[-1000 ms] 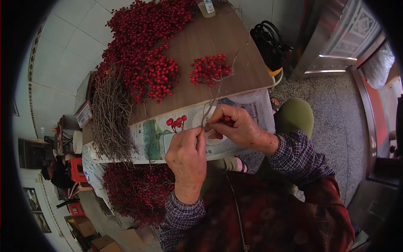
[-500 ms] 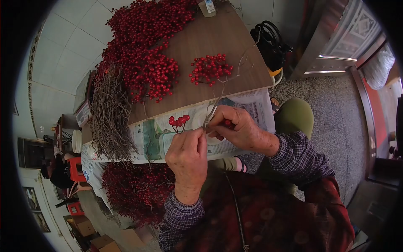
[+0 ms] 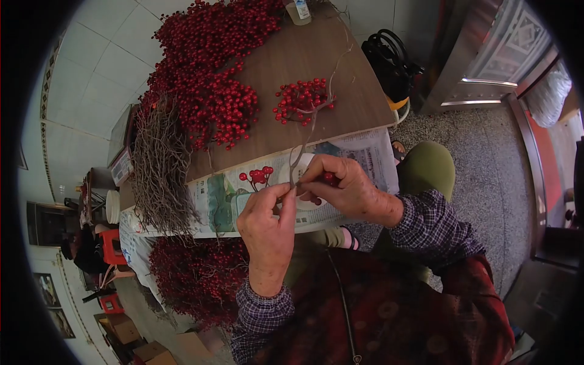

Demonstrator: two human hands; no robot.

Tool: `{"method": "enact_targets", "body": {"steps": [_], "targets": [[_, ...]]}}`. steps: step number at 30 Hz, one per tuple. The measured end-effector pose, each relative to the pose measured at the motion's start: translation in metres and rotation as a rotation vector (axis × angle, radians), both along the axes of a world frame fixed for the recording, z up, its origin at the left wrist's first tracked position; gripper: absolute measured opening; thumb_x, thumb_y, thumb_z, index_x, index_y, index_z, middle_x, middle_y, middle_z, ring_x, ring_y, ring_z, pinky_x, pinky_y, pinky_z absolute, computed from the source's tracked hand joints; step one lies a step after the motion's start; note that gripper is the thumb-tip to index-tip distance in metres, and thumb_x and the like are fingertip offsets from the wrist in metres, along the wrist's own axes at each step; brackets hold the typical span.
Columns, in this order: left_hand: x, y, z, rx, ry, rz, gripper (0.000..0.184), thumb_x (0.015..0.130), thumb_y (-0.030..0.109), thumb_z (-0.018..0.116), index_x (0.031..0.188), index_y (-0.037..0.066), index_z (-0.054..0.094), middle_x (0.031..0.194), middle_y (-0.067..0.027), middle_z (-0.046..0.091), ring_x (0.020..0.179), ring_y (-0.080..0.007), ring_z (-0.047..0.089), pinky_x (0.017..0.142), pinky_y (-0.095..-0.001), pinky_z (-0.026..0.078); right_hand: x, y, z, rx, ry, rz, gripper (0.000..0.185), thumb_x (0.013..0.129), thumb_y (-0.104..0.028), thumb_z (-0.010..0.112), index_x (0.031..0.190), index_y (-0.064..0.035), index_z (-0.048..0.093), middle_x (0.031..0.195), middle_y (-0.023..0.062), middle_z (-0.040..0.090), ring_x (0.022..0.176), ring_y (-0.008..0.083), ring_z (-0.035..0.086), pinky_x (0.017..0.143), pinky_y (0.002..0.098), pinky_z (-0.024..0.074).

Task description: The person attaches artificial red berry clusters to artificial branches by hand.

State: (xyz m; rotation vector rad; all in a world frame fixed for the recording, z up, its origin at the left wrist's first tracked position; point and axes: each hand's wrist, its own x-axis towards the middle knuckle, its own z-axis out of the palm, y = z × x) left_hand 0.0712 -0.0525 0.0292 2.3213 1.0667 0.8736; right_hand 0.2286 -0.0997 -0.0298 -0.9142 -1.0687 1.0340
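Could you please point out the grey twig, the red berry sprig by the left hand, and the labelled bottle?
Grey twig [image 3: 297,157], head view: its lower stem.
Red berry sprig [image 3: 258,176], head view: a middle berry.
Labelled bottle [image 3: 298,13], head view: its side.

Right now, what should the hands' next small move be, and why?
Perhaps a small turn of the twig by the right hand, the left hand steadying it: both hands pinch at its lower end, its upper part is unheld, and the sprig rises beside the left hand.
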Motion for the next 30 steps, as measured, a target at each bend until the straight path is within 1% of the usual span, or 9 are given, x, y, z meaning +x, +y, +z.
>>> {"method": "enact_targets", "body": {"steps": [2, 5, 8, 10, 13, 24, 27, 29, 30], "targets": [[-0.004, 0.002, -0.008, -0.167, -0.066, 0.025, 0.011, 0.082, 0.003, 0.071, 0.092, -0.001, 0.068, 0.084, -0.0131, 0.068, 0.070, -0.0209, 0.066, 0.061, -0.0310, 0.052, 0.000, 0.000, 0.001, -0.055, 0.103, 0.018, 0.008, 0.090, 0.007, 0.059, 0.092, 0.0001, 0.056, 0.084, 0.0058, 0.062, 0.070, 0.0088, 0.059, 0.061, 0.0236, 0.0493], [-0.004, 0.000, -0.013, -0.221, -0.131, -0.004, 0.013, 0.083, 0.002, 0.070, 0.095, -0.001, 0.068, 0.084, -0.0134, 0.068, 0.071, -0.0195, 0.066, 0.062, -0.0297, 0.052, 0.003, 0.000, 0.001, -0.068, 0.123, 0.015, 0.007, 0.092, 0.007, 0.057, 0.094, -0.0001, 0.056, 0.083, 0.0064, 0.064, 0.070, 0.0080, 0.058, 0.061, 0.0235, 0.0496], [-0.006, 0.002, -0.020, -0.212, -0.153, 0.015, 0.013, 0.082, 0.002, 0.070, 0.095, -0.001, 0.068, 0.083, -0.0130, 0.068, 0.070, -0.0188, 0.066, 0.062, -0.0292, 0.051, 0.004, -0.001, 0.000, -0.047, 0.081, 0.030, 0.006, 0.093, 0.005, 0.056, 0.094, -0.0005, 0.055, 0.084, 0.0074, 0.066, 0.073, 0.0089, 0.062, 0.062, 0.0232, 0.0502], [-0.006, 0.002, -0.018, -0.207, -0.154, 0.022, 0.013, 0.082, 0.002, 0.070, 0.095, -0.001, 0.068, 0.083, -0.0129, 0.068, 0.070, -0.0187, 0.066, 0.062, -0.0292, 0.051, 0.004, -0.001, -0.001, -0.083, 0.175, 0.071, 0.005, 0.094, 0.004, 0.056, 0.094, -0.0008, 0.053, 0.087, 0.0084, 0.068, 0.077, 0.0106, 0.066, 0.062, 0.0232, 0.0513], [-0.007, 0.003, -0.019, -0.192, -0.161, 0.019, 0.014, 0.082, 0.002, 0.071, 0.095, -0.001, 0.068, 0.083, -0.0127, 0.068, 0.069, -0.0186, 0.065, 0.062, -0.0290, 0.051, 0.005, -0.001, -0.001, -0.076, 0.164, 0.096, 0.005, 0.094, 0.003, 0.055, 0.095, -0.0008, 0.052, 0.088, 0.0089, 0.068, 0.080, 0.0126, 0.068, 0.063, 0.0232, 0.0526], [-0.005, 0.001, -0.018, -0.166, -0.160, 0.013, 0.013, 0.082, 0.002, 0.071, 0.094, -0.001, 0.068, 0.082, -0.0127, 0.068, 0.067, -0.0196, 0.065, 0.059, -0.0293, 0.051, 0.003, -0.001, -0.004, -0.064, 0.145, 0.090, 0.006, 0.093, 0.005, 0.057, 0.095, -0.0007, 0.054, 0.087, 0.0076, 0.066, 0.080, 0.0136, 0.068, 0.062, 0.0236, 0.0532], [-0.004, 0.000, -0.015, -0.088, -0.151, -0.007, 0.012, 0.082, 0.002, 0.071, 0.093, 0.000, 0.068, 0.083, -0.0129, 0.068, 0.068, -0.0201, 0.065, 0.058, -0.0299, 0.051, 0.003, -0.001, -0.005, -0.054, 0.132, 0.086, 0.007, 0.092, 0.005, 0.057, 0.095, -0.0002, 0.054, 0.088, 0.0072, 0.064, 0.080, 0.0138, 0.068, 0.062, 0.0236, 0.0528], [-0.004, -0.001, -0.011, -0.100, -0.116, -0.014, 0.012, 0.084, 0.000, 0.070, 0.095, -0.004, 0.068, 0.084, -0.0118, 0.069, 0.071, -0.0130, 0.063, 0.064, -0.0263, 0.049, 0.003, -0.001, -0.004, -0.052, 0.122, 0.081, 0.007, 0.092, 0.006, 0.057, 0.095, 0.0001, 0.054, 0.088, 0.0069, 0.063, 0.081, 0.0139, 0.068, 0.062, 0.0237, 0.0526], [-0.004, -0.001, -0.010, -0.100, -0.116, -0.014, 0.012, 0.084, 0.000, 0.070, 0.095, -0.004, 0.068, 0.084, -0.0118, 0.069, 0.071, -0.0130, 0.063, 0.064, -0.0263, 0.049, 0.002, -0.002, -0.004, -0.070, 0.140, 0.077, 0.008, 0.092, 0.007, 0.057, 0.095, 0.0003, 0.055, 0.088, 0.0067, 0.062, 0.079, 0.0134, 0.068, 0.062, 0.0238, 0.0526]]}}
